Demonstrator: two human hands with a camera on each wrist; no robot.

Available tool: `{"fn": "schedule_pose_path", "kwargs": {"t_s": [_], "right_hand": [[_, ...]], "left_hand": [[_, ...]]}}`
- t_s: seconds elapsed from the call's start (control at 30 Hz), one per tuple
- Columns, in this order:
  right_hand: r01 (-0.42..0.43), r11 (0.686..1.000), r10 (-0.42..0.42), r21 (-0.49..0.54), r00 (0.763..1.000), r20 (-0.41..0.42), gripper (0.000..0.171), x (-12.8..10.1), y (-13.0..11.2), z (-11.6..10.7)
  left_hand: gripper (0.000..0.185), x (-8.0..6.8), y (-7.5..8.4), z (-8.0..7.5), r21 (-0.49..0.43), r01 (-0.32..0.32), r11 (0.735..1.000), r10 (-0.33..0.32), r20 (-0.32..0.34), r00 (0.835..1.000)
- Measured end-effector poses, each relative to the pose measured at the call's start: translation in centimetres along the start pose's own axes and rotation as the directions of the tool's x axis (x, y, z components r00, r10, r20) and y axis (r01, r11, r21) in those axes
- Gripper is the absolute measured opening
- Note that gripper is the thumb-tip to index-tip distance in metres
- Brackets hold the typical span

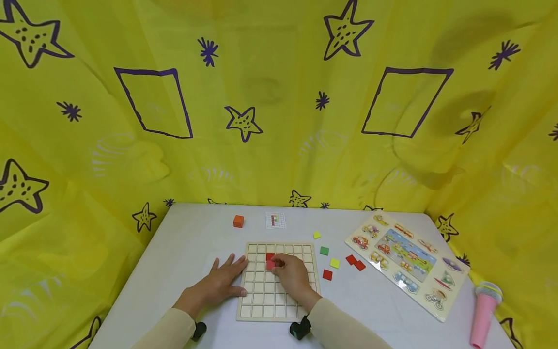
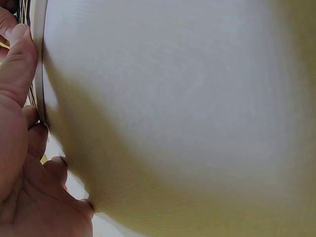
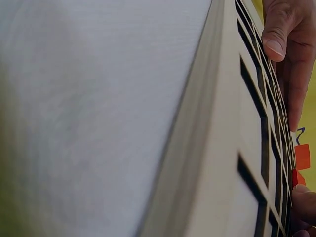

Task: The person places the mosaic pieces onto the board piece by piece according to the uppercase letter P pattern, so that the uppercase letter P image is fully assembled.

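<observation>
Yellow star-printed cloth (image 1: 279, 97) is hung behind the white table (image 1: 174, 252), on which a wooden grid board (image 1: 279, 310) is laid near the front edge. A vehicle puzzle board (image 1: 407, 264) is set well to its right, with a pink cup (image 1: 483, 315) beyond. The left hand (image 1: 220, 286) is spread flat against the board's left edge. A red tile (image 1: 270, 264) is pinched on the grid by the right hand (image 1: 294, 276). Loose tiles (image 1: 333, 263) and an orange cube (image 1: 238, 221) are scattered nearby.
</observation>
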State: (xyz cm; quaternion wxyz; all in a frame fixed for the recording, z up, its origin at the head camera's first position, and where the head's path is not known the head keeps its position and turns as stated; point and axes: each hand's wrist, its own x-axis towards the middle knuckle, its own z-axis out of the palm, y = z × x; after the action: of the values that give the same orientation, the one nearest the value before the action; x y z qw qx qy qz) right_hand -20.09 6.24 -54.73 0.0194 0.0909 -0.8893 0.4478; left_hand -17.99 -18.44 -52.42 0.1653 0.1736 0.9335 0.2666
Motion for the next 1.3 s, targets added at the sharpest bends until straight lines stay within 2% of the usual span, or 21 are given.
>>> {"fn": "schedule_pose_path", "kwargs": {"t_s": [0.43, 0.9, 1.07, 1.2, 1.3], "right_hand": [[-0.01, 0.999, 0.011, -0.043, 1.0, 0.004, 0.016, 0.0, -0.4, 0.1], [-0.042, 0.999, 0.042, 0.008, 0.999, 0.024, 0.022, -0.1, -0.5, -0.2], [-0.037, 0.996, 0.035, 0.079, 0.999, 0.03, 0.021, 0.1, -0.2, -0.4], [-0.04, 0.982, 0.034, 0.185, 0.999, 0.033, 0.022, 0.4, 0.0, -1.0], [-0.045, 0.972, 0.041, 0.229, 0.999, 0.025, 0.024, 0.4, 0.1, -1.8]], "left_hand": [[0.094, -0.1, 0.0, 0.1, 0.017, 0.006, 1.0, -0.006, 0.002, 1.0], [0.095, 0.0, -0.1, 0.2, 0.024, 0.017, 1.0, -0.017, 0.002, 1.0], [0.095, 0.0, -0.1, 0.3, 0.014, 0.016, 1.0, -0.016, -0.002, 1.0], [0.094, -0.1, -0.1, 0.3, -0.002, 0.009, 1.0, -0.009, -0.007, 1.0], [0.094, 0.0, -0.1, 0.3, -0.011, 0.002, 1.0, -0.002, -0.007, 1.0]]}}
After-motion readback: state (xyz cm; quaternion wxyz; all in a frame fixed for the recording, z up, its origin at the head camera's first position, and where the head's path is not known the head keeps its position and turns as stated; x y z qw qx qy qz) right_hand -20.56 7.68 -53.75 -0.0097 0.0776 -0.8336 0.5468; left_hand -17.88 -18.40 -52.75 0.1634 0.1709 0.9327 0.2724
